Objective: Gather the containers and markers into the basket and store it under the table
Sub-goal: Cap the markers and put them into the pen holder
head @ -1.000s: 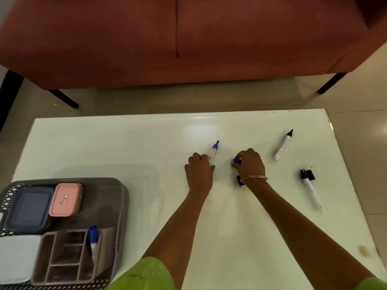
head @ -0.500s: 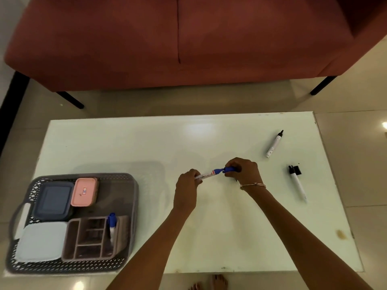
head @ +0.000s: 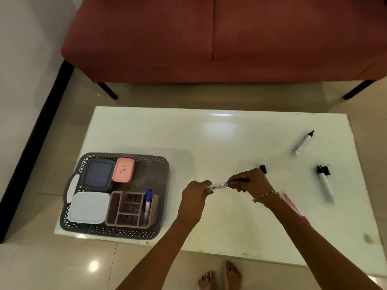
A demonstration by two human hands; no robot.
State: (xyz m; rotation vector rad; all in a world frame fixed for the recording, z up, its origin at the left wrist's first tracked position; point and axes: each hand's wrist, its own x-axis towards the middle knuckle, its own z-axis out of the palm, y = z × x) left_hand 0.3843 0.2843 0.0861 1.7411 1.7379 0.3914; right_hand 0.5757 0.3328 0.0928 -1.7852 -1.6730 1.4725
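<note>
Since 1 s ago, both hands lifted off the tabletop (head: 219, 139) with the blue marker (head: 222, 184) now held between them, where before it lay flat by the fingers. Left hand (head: 195, 194) closed around the white barrel's tail end; right hand (head: 249, 181) pinching the blue cap end, bracelet (head: 265, 195) at the wrist. Marker level, above the tabletop's middle, a little toward the near edge.

Near the left near corner: grey basket (head: 165, 164) on the tabletop, handle toward the left edge. Inside, 4 things: dark blue container (head: 98, 174) at the far left, pink container (head: 123, 170) touching its right side, pale blue container (head: 89, 207) at the near left, compartmented organiser (head: 123, 208) at the near right with 1 blue-capped marker (head: 148, 203) standing in its right-hand slot.

Toward the right edge: 1 uncapped black marker (head: 303, 143) lying slanted, tip toward the far right corner; nearer, a second black marker (head: 325, 184) with its loose cap (head: 326, 170) just beside the tip. Another black cap (head: 263, 168) just beyond the right hand's knuckles. Pink object (head: 293, 204) partly hidden by the right forearm; cannot tell what.

Beyond the far edge, red sofa (head: 209, 38). Below the near edge, bare feet (head: 222, 277) on the tiled floor.
</note>
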